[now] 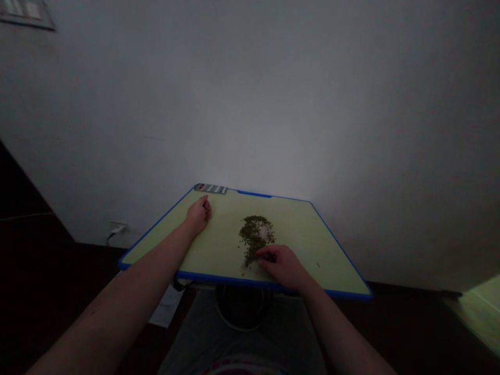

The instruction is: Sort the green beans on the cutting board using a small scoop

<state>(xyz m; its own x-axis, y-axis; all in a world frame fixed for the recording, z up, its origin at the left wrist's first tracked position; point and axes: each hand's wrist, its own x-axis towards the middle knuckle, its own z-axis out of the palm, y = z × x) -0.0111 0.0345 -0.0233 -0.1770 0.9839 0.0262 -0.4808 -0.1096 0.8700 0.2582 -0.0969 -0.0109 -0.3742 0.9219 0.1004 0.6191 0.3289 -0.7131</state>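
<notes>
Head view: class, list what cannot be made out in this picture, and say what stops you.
- Green specks: kind too small to tell, head view.
- Beneath the right hand: hidden by its fingers, head view.
- Palm of the left hand: hidden by its curled fingers, head view.
- Striped card: markings too small, head view.
- Wall sheet: cut off by the top edge, head view.

We're looking at what reads as a room in a home, no lab or shop about it: a plain white painted wall [250,104] fills the view, and low down there's an ordinary wall socket [117,228] with a plug and thin cord. Dark flooring [35,271] runs along the skirting, a small green desk [297,219] with a blue rim sits close in, and a flat wall-hung panel [26,11] is up in the corner, too dim to read.
</notes>
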